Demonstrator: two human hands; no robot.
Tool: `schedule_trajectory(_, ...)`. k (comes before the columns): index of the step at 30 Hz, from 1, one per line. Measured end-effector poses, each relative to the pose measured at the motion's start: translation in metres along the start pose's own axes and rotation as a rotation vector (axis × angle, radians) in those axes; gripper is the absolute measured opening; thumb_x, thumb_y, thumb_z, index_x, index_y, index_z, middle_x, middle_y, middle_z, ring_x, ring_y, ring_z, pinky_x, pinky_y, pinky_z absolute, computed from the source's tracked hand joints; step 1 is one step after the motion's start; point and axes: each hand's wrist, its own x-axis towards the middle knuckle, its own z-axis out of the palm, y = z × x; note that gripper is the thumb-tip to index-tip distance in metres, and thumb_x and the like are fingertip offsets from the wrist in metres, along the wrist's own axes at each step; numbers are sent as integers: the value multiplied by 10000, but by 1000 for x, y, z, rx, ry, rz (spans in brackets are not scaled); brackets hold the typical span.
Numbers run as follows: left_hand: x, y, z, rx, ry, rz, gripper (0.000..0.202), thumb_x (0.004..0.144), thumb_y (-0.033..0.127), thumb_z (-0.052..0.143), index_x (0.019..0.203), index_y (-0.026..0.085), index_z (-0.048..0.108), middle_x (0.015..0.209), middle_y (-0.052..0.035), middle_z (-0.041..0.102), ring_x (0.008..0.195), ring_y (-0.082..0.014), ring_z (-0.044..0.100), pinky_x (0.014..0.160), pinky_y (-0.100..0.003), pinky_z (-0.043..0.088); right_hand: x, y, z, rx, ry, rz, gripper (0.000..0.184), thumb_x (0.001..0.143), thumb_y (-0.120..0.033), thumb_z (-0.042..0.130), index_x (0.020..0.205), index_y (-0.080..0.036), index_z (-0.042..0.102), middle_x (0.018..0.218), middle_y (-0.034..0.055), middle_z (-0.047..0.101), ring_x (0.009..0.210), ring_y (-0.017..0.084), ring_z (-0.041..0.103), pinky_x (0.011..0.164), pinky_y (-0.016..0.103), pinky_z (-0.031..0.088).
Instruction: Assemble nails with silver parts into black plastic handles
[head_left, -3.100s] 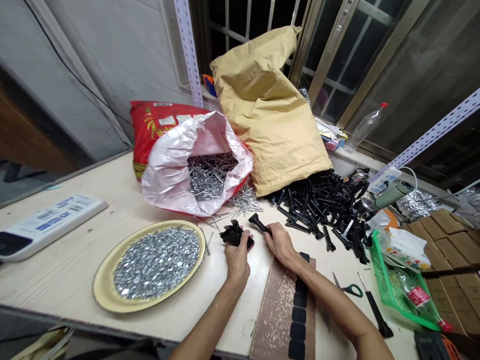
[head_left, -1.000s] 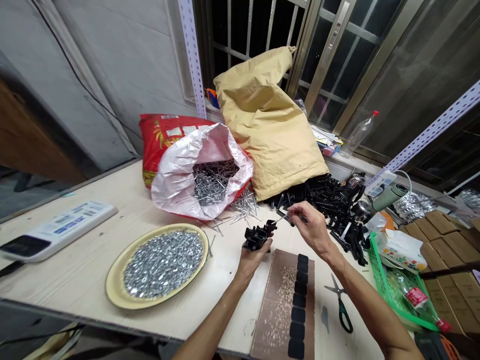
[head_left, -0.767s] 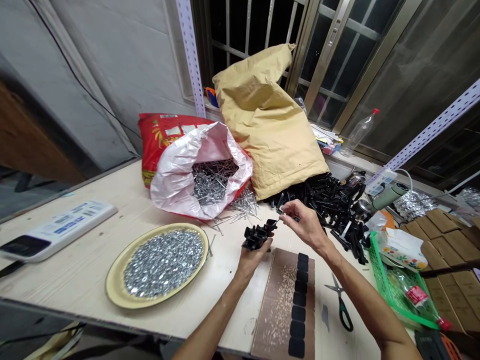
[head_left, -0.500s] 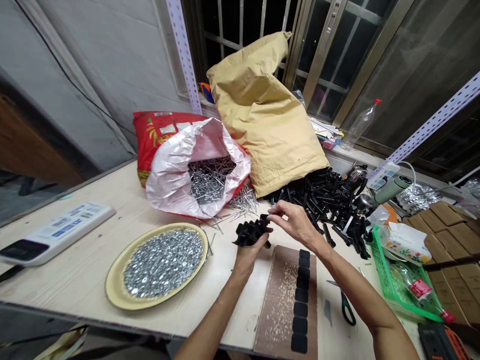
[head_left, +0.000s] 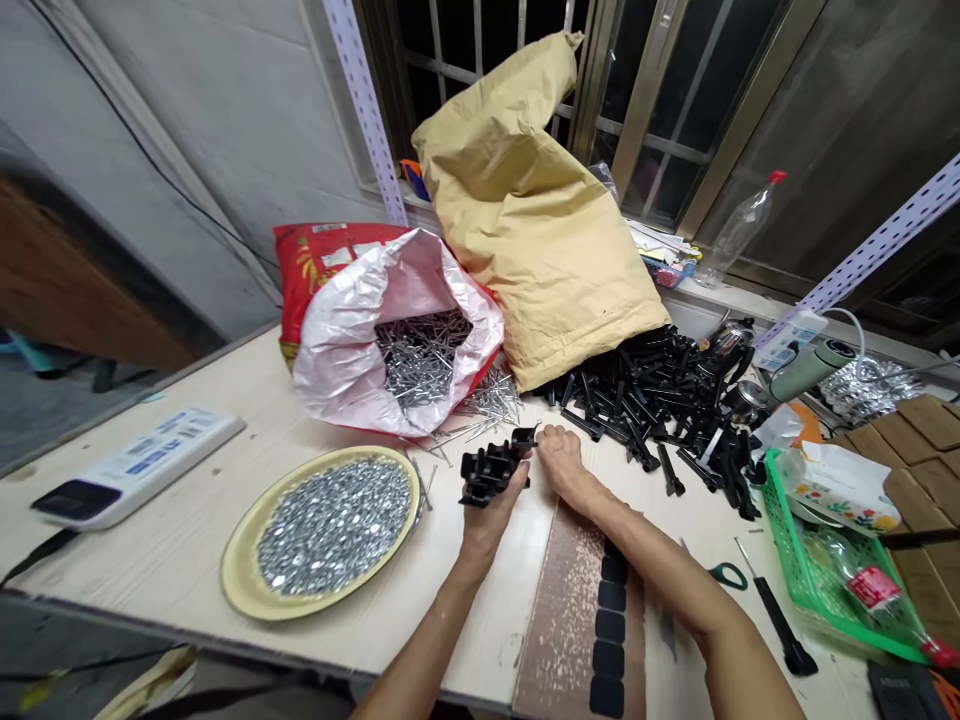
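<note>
My left hand [head_left: 489, 522] is closed around a bunch of black plastic clips [head_left: 491, 472], raised over the table. Just to its right is my right hand [head_left: 564, 462], its fingers curled by the end of the bunch; whatever they grip, if anything, is hidden. A brown board [head_left: 559, 610] lies below my right forearm, carrying a row of black square pads [head_left: 610, 625]. Behind my hands, a pile of black plastic parts [head_left: 645, 395] spreads out from under a tan paper sack [head_left: 547, 240]. An open red and white bag [head_left: 337, 350] holds metal nails [head_left: 424, 365].
At left, a yellow dish [head_left: 240, 570] holds small metal pieces beside a white power strip [head_left: 142, 465]. To the right lie green-handled scissors [head_left: 727, 575], a black-handled screwdriver [head_left: 784, 620], a green basket [head_left: 810, 590] and stacked cardboard boxes [head_left: 919, 440].
My right hand has gone from reaching at the black clips with fingers apart to curled beside them. The bunch has turned in my left hand. The camera view has shifted slightly.
</note>
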Motion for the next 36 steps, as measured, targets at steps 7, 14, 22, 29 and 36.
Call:
schedule_trajectory(7, -2, -8, 4, -51, 23, -114, 232, 581, 313, 728, 754, 162, 692, 810, -88, 736, 801, -260, 677, 761, -374, 510, -30, 48, -49, 209, 386, -86, 238, 932, -156, 372, 997, -165, 600, 910, 75, 606, 808, 162, 583, 710, 273, 455)
schedule_trajectory(14, -3, -14, 0, 42, -31, 97, 217, 482, 211, 762, 684, 228, 685, 721, -21, 716, 746, -252, 653, 759, -349, 499, -65, 38, -79, 35, 645, -413, 207, 926, -242, 466, 877, -236, 667, 802, 35, 527, 760, 156, 475, 679, 277, 371)
schedule_trajectory(22, -4, -6, -2, 57, -87, 217, 212, 545, 167, 736, 741, 239, 699, 763, -47, 702, 807, -255, 638, 800, -340, 470, -71, 23, -89, -221, 621, -545, 242, 935, -152, 423, 904, -228, 651, 841, 47, 555, 770, 170, 422, 757, 327, 311)
schedule_trajectory(29, -4, -3, -1, 45, -92, 176, 210, 527, 171, 727, 722, 240, 691, 743, -43, 695, 783, -249, 628, 768, -331, 475, -68, 16, -86, -120, 478, -630, 199, 912, -152, 472, 983, -229, 641, 858, 46, 598, 809, 179, 491, 778, 335, 358)
schedule_trajectory(36, -3, -12, -5, 41, -58, 137, 181, 526, 165, 709, 689, 235, 673, 743, -23, 700, 757, -252, 647, 736, -321, 491, -3, 54, -53, 356, 461, -211, 206, 910, -210, 477, 902, -178, 681, 856, 44, 643, 775, 140, 599, 704, 251, 447)
